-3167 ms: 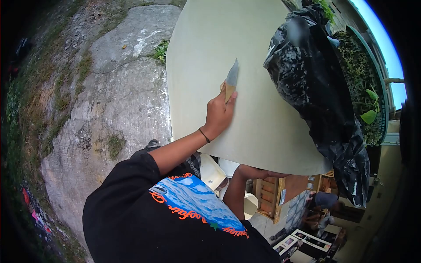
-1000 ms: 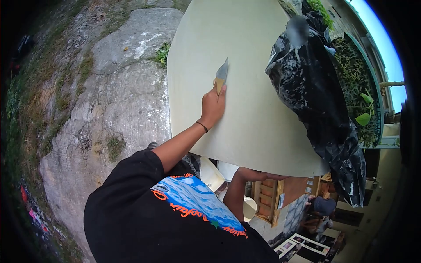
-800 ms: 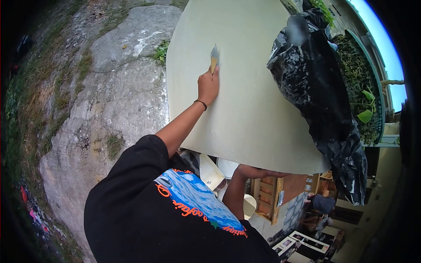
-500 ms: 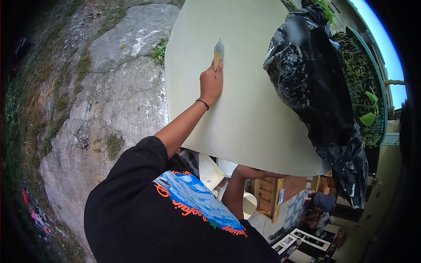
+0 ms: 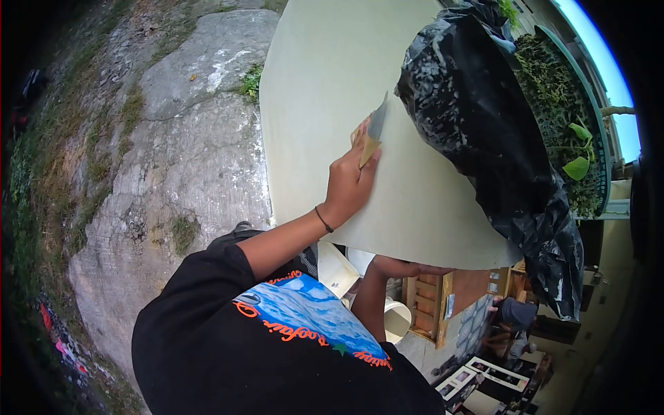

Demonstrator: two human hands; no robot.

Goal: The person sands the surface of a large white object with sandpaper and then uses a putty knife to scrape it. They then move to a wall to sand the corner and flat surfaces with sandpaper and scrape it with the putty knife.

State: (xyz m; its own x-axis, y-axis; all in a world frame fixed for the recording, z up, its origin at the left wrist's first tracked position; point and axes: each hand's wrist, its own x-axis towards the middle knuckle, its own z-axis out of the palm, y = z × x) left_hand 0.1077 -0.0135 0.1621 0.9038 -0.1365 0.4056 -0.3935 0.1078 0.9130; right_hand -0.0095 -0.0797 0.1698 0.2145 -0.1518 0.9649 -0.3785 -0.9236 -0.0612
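My left hand [image 5: 349,183] grips a putty knife [image 5: 372,135] by its wooden handle. The metal blade lies against a large pale cream board [image 5: 325,83], close to the edge of a black plastic sheet [image 5: 484,145] spattered with white. A thin dark band circles my left wrist. My right hand [image 5: 415,268] reaches to the board's near edge and rests under it; its fingers are hidden behind the board.
Cracked concrete ground [image 5: 187,159] with grass tufts lies on the left. A green planter with leafy plants [image 5: 567,138] stands beyond the plastic. Below the board are white buckets [image 5: 398,319], a wooden frame [image 5: 429,304] and another person [image 5: 512,315] farther off.
My left hand has drawn the putty knife from high on the board back toward me and rightward, up to the black plastic's edge. My right hand has stayed at the board's near edge.
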